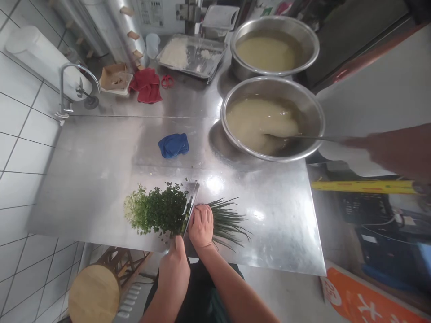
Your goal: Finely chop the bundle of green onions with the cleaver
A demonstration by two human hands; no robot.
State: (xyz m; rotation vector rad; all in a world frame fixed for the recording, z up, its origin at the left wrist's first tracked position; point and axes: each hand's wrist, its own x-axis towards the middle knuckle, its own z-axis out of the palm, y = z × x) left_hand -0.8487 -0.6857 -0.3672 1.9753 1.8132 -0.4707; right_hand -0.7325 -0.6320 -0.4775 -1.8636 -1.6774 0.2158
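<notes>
A cleaver (189, 204) is gripped by its handle in the left hand (174, 269), its blade set against the uncut chives (227, 220). These are pressed onto the steel desk (101, 170) by the curled right hand (201, 225). Chopped greens (155, 208) are heaped just left of the blade.

I'm getting one view only, head-worn, looking forward and steeply down over the steel counter (101, 179). Both hands are sitting low at centre, close to the lens: left hand (174, 269), right hand (201, 224). Beyond them the view is reaching the far bowls (272, 116); tiled wall (20, 134) running along their left.
</notes>
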